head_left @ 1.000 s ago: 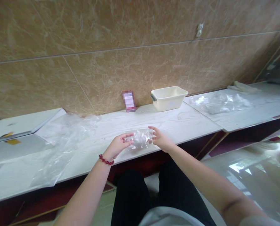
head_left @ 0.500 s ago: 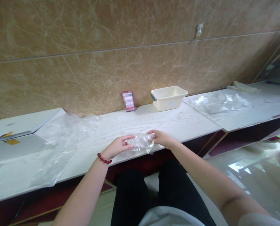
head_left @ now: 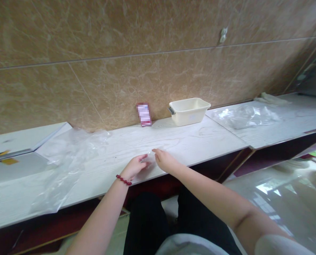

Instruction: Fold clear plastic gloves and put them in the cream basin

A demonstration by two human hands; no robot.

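Near the front edge of the white counter, my left hand [head_left: 136,167], with a dark red bead bracelet at the wrist, is closed on a small clear plastic bag [head_left: 150,160]. My right hand [head_left: 164,159] is at the bag's right side, its fingers pinched at the plastic's upper edge. Most of the bag is hidden between the hands, and only a small crumpled part shows.
Behind stand a cream tub [head_left: 191,115] and a red-and-white packet [head_left: 144,115] by the wall. Large clear plastic [head_left: 65,166] and a white box [head_left: 22,141] lie left. More plastic [head_left: 245,116] and a pale cloth [head_left: 272,99] lie right on the counter [head_left: 126,143].
My right hand has moved left, close to my left hand. The clear bag, spread between both hands before, is now bunched up small between them.
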